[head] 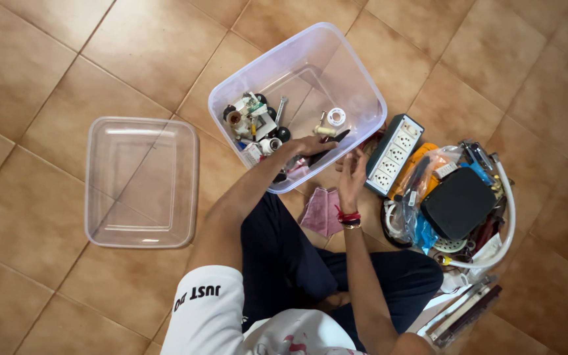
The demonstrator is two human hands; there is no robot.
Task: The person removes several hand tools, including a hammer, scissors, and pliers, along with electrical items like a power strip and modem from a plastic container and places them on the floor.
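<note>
left hand (pixel 310 146) pinches a dark slim tool (pixel 329 146) over the clear tub (pixel 356 72) rim – light, rigid, best held mid-shaft; right hand (pixel 352 176) spread just beside the tub.

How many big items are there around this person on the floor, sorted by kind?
Clear plastic tub: 1
Clear lid: 1
White power strip: 1
Black box: 1
Pink cloth: 1
Total: 5
The small parts in the tub are too jumbled to count.
</note>
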